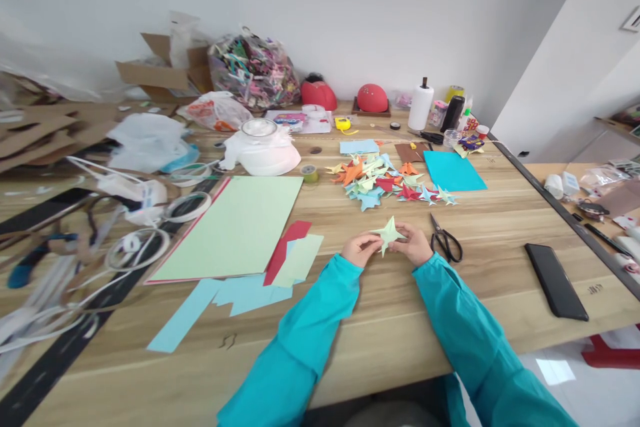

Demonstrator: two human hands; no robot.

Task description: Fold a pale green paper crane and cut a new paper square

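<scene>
The star [389, 235], pinched by both hands [362, 249] [413, 245] between the paper pile [367, 181] and the near edge of the tabletop [500, 240], could be creased by too firm a grip. The wood grain is backed by a pale wall [350, 0]; towards the near right corner, a phone [556, 280] is laid.

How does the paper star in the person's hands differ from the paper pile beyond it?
The paper star is a single piece, while the paper pile holds many. The star is pale green; the pile mixes orange, red, blue and green. The star is held between the left hand and right hand, whereas the pile lies on the table. Both show pointed tips.
</scene>
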